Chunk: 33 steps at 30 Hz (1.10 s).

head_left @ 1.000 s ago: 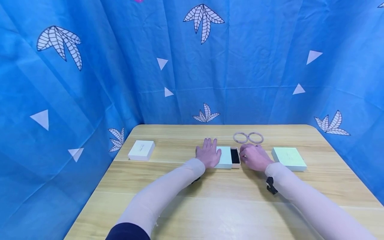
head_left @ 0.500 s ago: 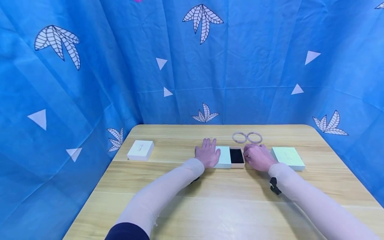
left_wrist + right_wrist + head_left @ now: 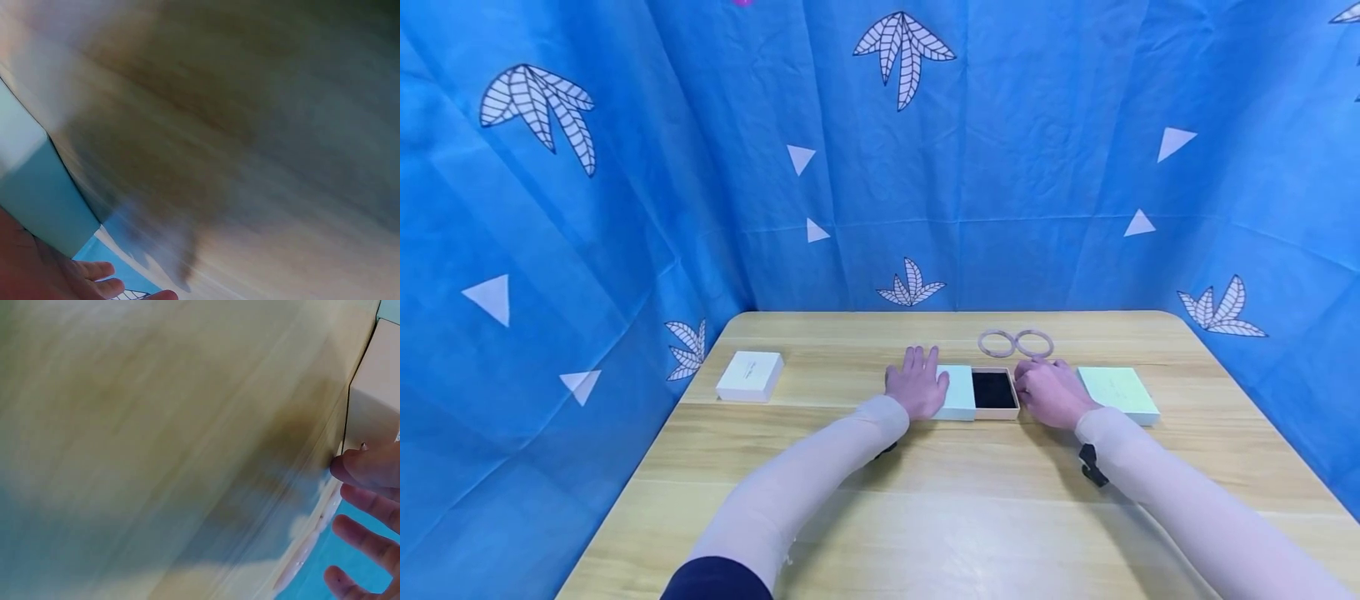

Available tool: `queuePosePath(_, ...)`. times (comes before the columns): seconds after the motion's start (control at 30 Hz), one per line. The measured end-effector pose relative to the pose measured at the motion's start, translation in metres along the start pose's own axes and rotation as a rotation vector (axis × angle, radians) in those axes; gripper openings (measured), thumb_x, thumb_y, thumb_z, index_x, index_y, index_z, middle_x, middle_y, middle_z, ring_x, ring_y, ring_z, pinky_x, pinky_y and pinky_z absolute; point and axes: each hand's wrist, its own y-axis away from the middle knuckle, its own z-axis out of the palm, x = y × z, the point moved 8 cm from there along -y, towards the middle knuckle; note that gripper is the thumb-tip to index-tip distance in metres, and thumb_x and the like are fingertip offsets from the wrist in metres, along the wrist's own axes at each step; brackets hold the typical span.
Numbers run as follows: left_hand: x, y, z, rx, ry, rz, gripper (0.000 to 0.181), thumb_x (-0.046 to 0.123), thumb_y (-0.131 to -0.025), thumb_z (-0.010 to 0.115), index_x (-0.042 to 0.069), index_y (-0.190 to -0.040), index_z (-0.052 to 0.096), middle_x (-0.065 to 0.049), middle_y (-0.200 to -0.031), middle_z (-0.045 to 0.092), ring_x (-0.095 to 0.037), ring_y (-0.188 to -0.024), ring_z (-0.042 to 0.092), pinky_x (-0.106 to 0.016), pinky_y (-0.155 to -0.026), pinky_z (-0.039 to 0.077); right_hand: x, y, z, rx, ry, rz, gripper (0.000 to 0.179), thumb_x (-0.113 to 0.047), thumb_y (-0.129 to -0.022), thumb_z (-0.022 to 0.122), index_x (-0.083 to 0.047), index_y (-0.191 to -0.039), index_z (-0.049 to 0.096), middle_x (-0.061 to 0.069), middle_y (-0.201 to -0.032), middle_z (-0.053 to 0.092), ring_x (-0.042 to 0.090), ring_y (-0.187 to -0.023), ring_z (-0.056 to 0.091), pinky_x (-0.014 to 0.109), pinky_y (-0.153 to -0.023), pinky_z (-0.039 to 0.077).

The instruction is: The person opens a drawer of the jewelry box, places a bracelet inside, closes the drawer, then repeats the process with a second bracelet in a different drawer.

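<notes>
Head view: three boxes [image 3: 957, 392], one under straight left fingers [image 3: 920, 360], its drawer [image 3: 997, 415] pinched by right fingers [image 3: 374, 469]; two rings [image 3: 1015, 342] beyond them; wooden bench [image 3: 970, 533], blue curtain [image 3: 1037, 167].

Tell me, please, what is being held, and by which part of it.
The right grip holds the drawer by its outer end, exact pinch unclear; the left grip rests flat on the box sleeve.

On the desk [image 3: 925, 517], a sleeve [image 3: 957, 393] lies in the middle, the left hand [image 3: 916, 385] on its left part. A tray [image 3: 997, 414] sticks out of its right end, with the right hand [image 3: 1051, 395] at the tray's right edge. Two rings [image 3: 1016, 342] lie side by side on the far side. One box [image 3: 748, 377] sits far left, another box [image 3: 1120, 395] right of the hands. A curtain [image 3: 1037, 167] hangs behind.
</notes>
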Motion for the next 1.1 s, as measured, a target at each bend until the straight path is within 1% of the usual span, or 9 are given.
queuePosePath(0.17, -0.002, 0.000, 0.001, 0.005, -0.002, -0.001, 0.068, 0.054, -0.104, 0.011, 0.022, -0.164, 0.008, -0.011, -0.170, 0.012, -0.029, -0.157, 0.008, -0.065, -0.117, 0.022, 0.002, 0.001, 0.002, -0.007, -0.020, 0.015, 0.016, -0.007, -0.083, 0.071, -0.021, -0.077, 0.077, -0.002, -0.097, 0.071, 0.025, -0.100, 0.064, 0.051, -0.069, 0.049)
queuePosePath(0.33, -0.003, 0.000, 0.002, 0.002, 0.006, -0.002, 0.067, 0.054, -0.105, 0.011, 0.023, -0.164, 0.008, -0.011, -0.170, 0.013, -0.029, -0.157, 0.008, -0.065, -0.117, 0.021, 0.004, 0.002, 0.003, -0.026, -0.052, 0.052, 0.015, -0.009, -0.084, 0.071, -0.021, -0.081, 0.079, -0.001, -0.097, 0.071, 0.025, -0.099, 0.066, 0.052, -0.071, 0.048)
queuePosePath(0.43, -0.003, -0.001, 0.003, 0.000, 0.015, -0.003, 0.067, 0.054, -0.105, 0.011, 0.023, -0.164, 0.008, -0.012, -0.170, 0.013, -0.029, -0.157, 0.008, -0.066, -0.117, 0.021, 0.005, 0.003, 0.003, -0.042, -0.059, 0.069, 0.013, -0.012, -0.085, 0.070, -0.021, -0.084, 0.079, 0.000, -0.098, 0.072, 0.026, -0.098, 0.067, 0.053, -0.073, 0.048)
queuePosePath(0.6, -0.003, -0.002, 0.004, 0.006, 0.024, -0.002, 0.068, 0.055, -0.104, 0.011, 0.023, -0.164, 0.009, -0.012, -0.169, 0.013, -0.030, -0.157, 0.007, -0.066, -0.117, 0.021, 0.008, 0.001, -0.001, -0.070, -0.082, 0.090, 0.010, -0.014, -0.084, 0.071, -0.018, -0.089, 0.080, 0.002, -0.100, 0.073, 0.029, -0.096, 0.069, 0.057, -0.073, 0.052)
queuePosePath(0.67, -0.003, -0.002, 0.002, 0.014, 0.025, -0.003, 0.068, 0.055, -0.104, 0.011, 0.023, -0.164, 0.009, -0.011, -0.169, 0.014, -0.030, -0.157, 0.008, -0.066, -0.117, 0.022, 0.010, -0.002, -0.004, -0.073, -0.097, 0.105, 0.012, -0.015, -0.085, 0.072, -0.015, -0.094, 0.080, 0.004, -0.103, 0.073, 0.032, -0.098, 0.070, 0.060, -0.076, 0.052)
queuePosePath(0.77, -0.004, -0.002, -0.001, 0.027, 0.025, -0.007, 0.067, 0.054, -0.104, 0.012, 0.023, -0.164, 0.011, -0.012, -0.169, 0.016, -0.030, -0.157, 0.010, -0.066, -0.116, 0.023, 0.014, -0.008, -0.008, -0.079, -0.111, 0.127, 0.019, -0.017, -0.086, 0.073, -0.010, -0.103, 0.078, 0.008, -0.110, 0.073, 0.037, -0.102, 0.069, 0.062, -0.080, 0.052)
queuePosePath(0.83, -0.004, -0.001, -0.003, 0.025, 0.024, -0.009, 0.067, 0.054, -0.105, 0.012, 0.023, -0.164, 0.011, -0.012, -0.169, 0.017, -0.031, -0.157, 0.010, -0.066, -0.116, 0.023, 0.016, -0.011, -0.011, -0.084, -0.109, 0.134, 0.022, -0.018, -0.086, 0.074, -0.009, -0.106, 0.077, 0.010, -0.113, 0.072, 0.039, -0.104, 0.069, 0.062, -0.081, 0.051)
queuePosePath(1.0, -0.002, -0.001, 0.000, 0.015, 0.020, -0.004, 0.068, 0.055, -0.104, 0.013, 0.022, -0.164, 0.011, -0.012, -0.169, 0.016, -0.031, -0.157, 0.010, -0.065, -0.117, 0.023, 0.019, -0.019, -0.018, -0.101, -0.096, 0.146, 0.024, -0.020, -0.087, 0.075, -0.009, -0.108, 0.077, 0.014, -0.116, 0.071, 0.040, -0.108, 0.067, 0.062, -0.078, 0.053)
queuePosePath(1.1, -0.002, -0.001, 0.001, 0.013, 0.004, -0.005, 0.068, 0.055, -0.104, 0.012, 0.023, -0.164, 0.010, -0.011, -0.169, 0.016, -0.030, -0.157, 0.010, -0.065, -0.116, 0.025, 0.020, -0.025, -0.022, -0.112, -0.107, 0.154, 0.025, -0.020, -0.088, 0.074, -0.008, -0.110, 0.076, 0.018, -0.125, 0.068, 0.042, -0.116, 0.063, 0.064, -0.080, 0.053)
